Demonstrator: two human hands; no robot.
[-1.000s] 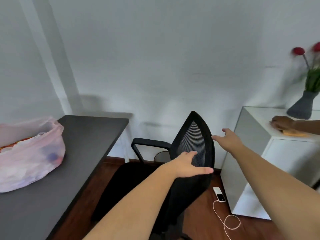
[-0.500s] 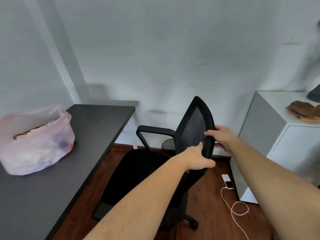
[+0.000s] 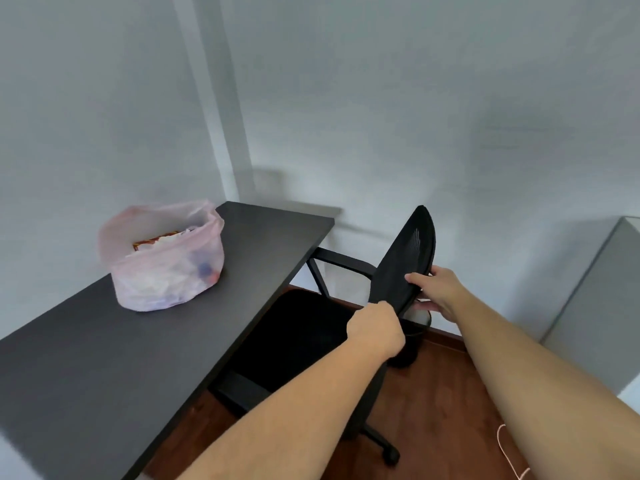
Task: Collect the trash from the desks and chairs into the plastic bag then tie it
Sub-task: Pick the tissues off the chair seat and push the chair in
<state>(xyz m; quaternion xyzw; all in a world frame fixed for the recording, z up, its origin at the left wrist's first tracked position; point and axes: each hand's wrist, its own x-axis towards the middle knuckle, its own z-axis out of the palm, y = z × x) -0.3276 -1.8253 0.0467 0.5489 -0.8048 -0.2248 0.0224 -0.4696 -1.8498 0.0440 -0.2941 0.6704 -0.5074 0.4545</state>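
Plastic bag [image 3: 162, 261] on black desk [image 3: 138, 358], wooden floor [image 3: 433, 393].

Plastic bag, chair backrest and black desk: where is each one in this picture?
plastic bag [image 3: 156, 292]: head view, on its translucent front wall.
chair backrest [image 3: 410, 251]: head view, on its upper mesh.
black desk [image 3: 104, 368]: head view, on the bare top near the camera.

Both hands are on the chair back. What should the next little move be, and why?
Probably push the chair in toward the desk: left hand and right hand grip its back, its seat shows no trash, and the bag sits open there.
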